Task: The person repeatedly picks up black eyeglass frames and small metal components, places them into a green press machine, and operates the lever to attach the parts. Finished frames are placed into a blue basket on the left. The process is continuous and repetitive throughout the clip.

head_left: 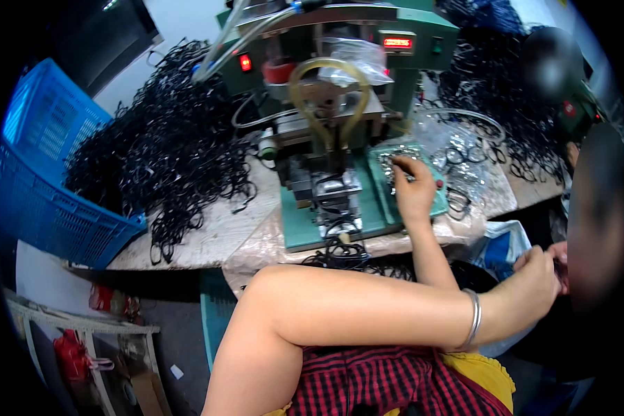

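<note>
Red-and-black checked cloth [381, 388] fills the bottom edge at 6 o'clock. Just above it the person's left forearm crosses the picture, a silver bangle [473, 319] at the wrist. The left hand [537, 281] ends at 3 o'clock, off the counter's [208, 236] edge. Its fingers are curled together, and whether they hold anything cannot be told. Another person's fingers seem to meet it there.

Beyond that arm the right hand [414, 191] reaches straight up the picture onto the counter. Its fingertips are drawn together on the small metal pieces [395, 158], which lie in a shiny heap on the green plate [385, 201] of the machine. The heap sits at 11 to 12 o'clock from the palm, right at the fingertips, so the right hand is by far the nearer one. The heap's long run goes from 12 to 6 o'clock, in line with the forearm.

At 9 o'clock from that hand, close by, stands the press head [333, 191] with black loops under it. Farther off, at 10 o'clock, a pile of black loops [159, 152] spreads over the counter. A blue crate [41, 173] stands at the far left.
</note>
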The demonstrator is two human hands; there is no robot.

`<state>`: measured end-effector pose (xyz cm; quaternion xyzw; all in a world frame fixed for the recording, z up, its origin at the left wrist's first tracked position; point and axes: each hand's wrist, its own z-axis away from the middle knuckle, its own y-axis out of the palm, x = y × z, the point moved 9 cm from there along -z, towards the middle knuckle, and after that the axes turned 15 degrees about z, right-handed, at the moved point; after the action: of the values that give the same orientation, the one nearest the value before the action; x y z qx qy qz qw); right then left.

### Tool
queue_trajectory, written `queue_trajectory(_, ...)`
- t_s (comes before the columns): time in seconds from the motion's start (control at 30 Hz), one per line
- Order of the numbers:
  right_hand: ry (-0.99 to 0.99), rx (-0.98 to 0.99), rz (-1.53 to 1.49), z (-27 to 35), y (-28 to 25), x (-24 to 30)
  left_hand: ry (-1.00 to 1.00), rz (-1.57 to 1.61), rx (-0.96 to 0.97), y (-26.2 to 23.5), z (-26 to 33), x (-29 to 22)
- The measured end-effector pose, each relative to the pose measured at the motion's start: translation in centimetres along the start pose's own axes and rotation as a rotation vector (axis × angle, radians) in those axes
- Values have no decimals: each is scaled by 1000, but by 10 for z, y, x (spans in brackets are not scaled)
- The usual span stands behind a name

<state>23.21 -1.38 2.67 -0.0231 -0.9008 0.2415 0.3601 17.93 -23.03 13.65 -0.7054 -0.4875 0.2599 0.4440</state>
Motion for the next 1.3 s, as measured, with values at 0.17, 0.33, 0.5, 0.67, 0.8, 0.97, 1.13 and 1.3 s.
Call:
queue_trajectory(0.17, -11, -63, 130, 13, -24, -27, -98, 373, -246, -34, 71, 26)
queue_trajectory(0.33, 12, 110, -49, 25, -29, -33, -365, 811, -541, -132, 231, 137)
queue_trajectory(0.5, 68, 288, -409, -1, 4, 32, -632, 847, -1193, -98, 336, 198)
queue_trajectory(0.67, 230, 286, -661, 9, 42, 33, -800, 837, -1307, -67, 386, 221)
queue_trajectory(0.8, 292, 311, -715, 8, 47, 34, -484, 934, -1307, -110, 350, 235)
queue_trajectory(0.97, 390, 410, -851, 12, 57, 53, -417, 855, -1093, -140, 283, 252)
queue_trajectory(1.13, 416, 402, -796, 16, 35, 67, -280, 768, -1069, -138, 277, 242)
queue_trajectory(1.3, -120, 324, -106, -2, 16, 39, -206, 474, -483, -84, 258, 196)
